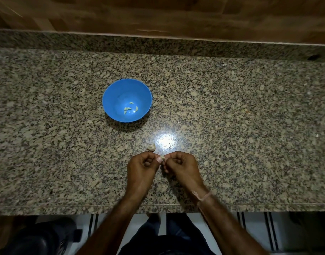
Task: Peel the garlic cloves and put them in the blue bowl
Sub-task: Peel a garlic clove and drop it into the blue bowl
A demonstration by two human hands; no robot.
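A clove (162,157) is pinched between the thumb and forefinger tips of the left hand (142,167) and the right hand (182,167), the other fingers of both being curled toward the palms. The hands are held together low over a granite counter (250,126), near its front edge, across which both forearms are extended from 6 o'clock. A blue bowl (119,94) is set at 11 o'clock from the hands, well apart from them, and a few peeled cloves (129,108) are seen at its bottom. A piece of garlic (151,147) is left on the counter just beyond the left hand at 12 o'clock; whether it is peeled cannot be told. Broad stretches of counter are carried out of frame at 3 and 9 o'clock. At 12 o'clock the counter is closed off by a granite upstand (158,45), above which wood panelling (158,15) is seen. A lamp's glare (166,140) is thrown back by the polished stone just beyond the right hand. A thread band (204,196) is worn on the right wrist. Pale floor tiles (139,223) with dark stripes are shown below the front edge.
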